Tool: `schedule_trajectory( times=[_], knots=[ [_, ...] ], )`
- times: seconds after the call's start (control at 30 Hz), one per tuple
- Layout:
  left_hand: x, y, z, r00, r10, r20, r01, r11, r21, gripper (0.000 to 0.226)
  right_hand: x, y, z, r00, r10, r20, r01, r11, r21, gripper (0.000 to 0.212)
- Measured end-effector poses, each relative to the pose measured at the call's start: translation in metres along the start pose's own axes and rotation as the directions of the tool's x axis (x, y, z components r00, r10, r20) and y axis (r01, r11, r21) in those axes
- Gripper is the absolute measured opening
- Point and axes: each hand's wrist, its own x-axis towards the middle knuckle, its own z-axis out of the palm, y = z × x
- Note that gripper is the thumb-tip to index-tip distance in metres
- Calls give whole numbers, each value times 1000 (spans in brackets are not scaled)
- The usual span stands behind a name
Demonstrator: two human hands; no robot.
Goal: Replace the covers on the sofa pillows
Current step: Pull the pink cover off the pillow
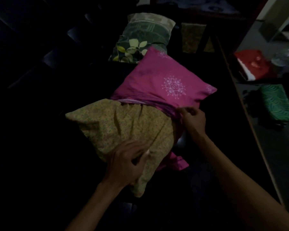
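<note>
A pillow (122, 129) lies in the middle of a dark sofa (40, 80); its near half shows a yellowish fabric with a fine small print, creased and slack; its far half sits inside a pink cover (165, 77) printed with a pale round flower-like emblem, with fainter emblems near two corners. The cover's open edge is bunched in folds across the pillow's middle, and a flap of the same pink cloth sticks out from under the pillow's near right side. The right hand (193, 120) pinches the bunched pink edge at the pillow's right side, fingers curled round the cloth; the left hand (128, 162) rests on the yellow fabric near the pillow's near corner, blurred, fingers bent, and I cannot tell whether they grip anything. Beyond the pink cover lies a green pillow (140, 37) with a leaf pattern, just touching its far corner. On the right, red cloth (252, 64) and green cloth (277, 102) lie apart from the sofa.
</note>
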Motion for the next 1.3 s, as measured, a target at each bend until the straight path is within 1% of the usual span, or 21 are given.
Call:
schedule_trajectory(
  times=[0.03,0.07,0.1,0.17,0.2,0.27,0.33,0.4,0.43,0.53,0.63,0.73,0.83,0.9,0.97,1.03,1.07,1.13,1.2,1.23,1.3],
  knots=[
    [10,4,0,999,18,-32,-18,1000,6,21,-4,9,-2,998,46,-40,-42,994,102,11],
    [21,7,3,998,28,-54,-27,1000,10,23,-7,21,-2,993,97,-68,-86,984,153,6],
    [33,9,9,999,19,-45,-19,1000,7,27,-10,31,-1,987,136,-86,-120,977,176,9],
    [49,12,28,998,-16,57,14,999,35,43,-17,47,4,973,223,-59,-207,958,199,33],
    [53,15,38,991,-34,130,22,995,96,55,-20,50,7,965,260,-41,-243,940,239,39],
    [54,20,57,962,-89,258,22,968,252,73,-21,51,12,960,273,-54,-251,932,261,29],
    [52,21,68,955,-83,285,-18,943,333,63,-15,56,15,962,252,-104,-225,950,218,19],
    [50,16,70,973,-24,229,-53,944,324,47,-14,55,12,967,227,-112,-206,963,172,19],
    [50,13,67,977,-9,213,-59,949,310,45,-16,51,9,972,208,-110,-192,971,142,20],
    [46,0,51,986,21,163,-67,958,277,48,-20,35,-1,987,123,-107,-116,991,74,21],
    [34,-11,25,996,54,76,-68,980,189,55,-13,26,-7,989,67,-133,-70,997,-20,24],
    [16,-17,0,991,131,8,-130,980,150,56,-3,18,-7,981,128,-149,-142,986,-87,19],
    [8,-17,-12,984,159,84,-167,980,110,56,-3,10,-3,966,181,-186,-200,976,-90,11],
    [8,-20,-14,979,136,152,-149,986,81,54,-6,10,-2,961,175,-215,-198,976,-94,13],
    [10,-23,-16,971,115,211,-136,987,87,45,-7,15,-6,965,130,-228,-156,982,-104,14],
    [13,-24,-18,973,100,209,-122,988,94,34,-7,16,-12,978,48,-201,-66,994,-87,11],
    [16,-22,-18,978,89,189,-106,991,84,33,-7,15,-14,982,2,-188,-19,996,-87,12],
    [27,-18,-20,986,65,152,-74,996,52,37,-10,10,-13,984,-86,-157,73,994,-86,15],
    [44,-20,-17,986,44,161,-62,993,105,48,-15,2,-2,977,-187,-105,180,981,-77,20],
    [53,-23,-13,982,24,186,-54,986,161,55,-18,-3,5,967,-246,-72,238,966,-100,26],
    [66,-30,-2,971,-43,236,-14,972,233,64,-23,-8,23,937,-350,-13,338,913,-229,38]
  ],
)
